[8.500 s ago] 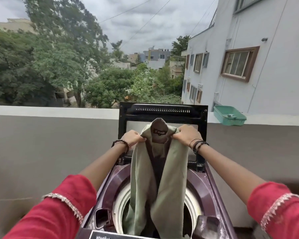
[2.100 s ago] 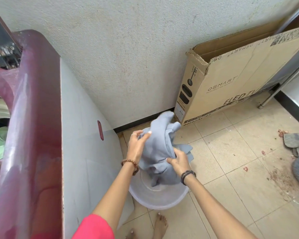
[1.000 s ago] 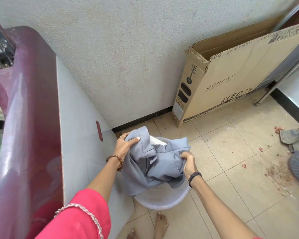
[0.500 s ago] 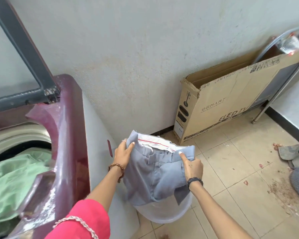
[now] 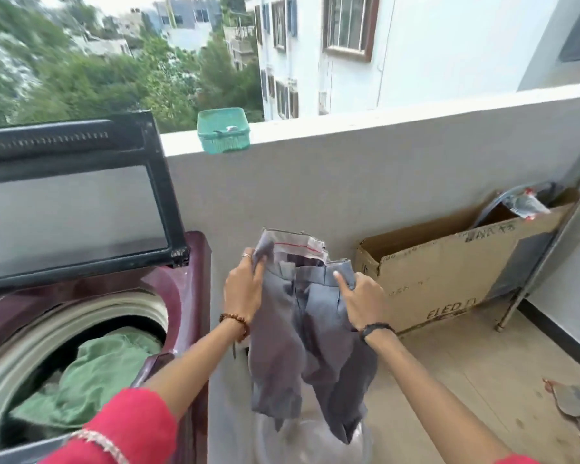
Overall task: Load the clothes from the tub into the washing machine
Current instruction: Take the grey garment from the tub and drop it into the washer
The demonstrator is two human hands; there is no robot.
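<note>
holding grey shorts (image 5: 310,333) by the waistband, left hand (image 5: 243,289) and right hand (image 5: 360,298) pinch it above the tub (image 5: 365,443); green clothes (image 5: 91,373) already lie in the washing machine (image 5: 185,296).

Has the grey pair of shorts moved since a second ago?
Yes. The grey pair of shorts has been lifted up out of the translucent plastic tub; only the leg ends hang over it.

Person's arms showing: left hand (image 5: 243,289) wearing a ring (image 5: 246,255) on one finger and a brown beaded bracelet (image 5: 235,322) at the wrist, right hand (image 5: 362,298) wearing a dark band (image 5: 375,328), left forearm emerging from a pinkish-red sleeve (image 5: 128,430) carrying pale embroidered trim.
</note>
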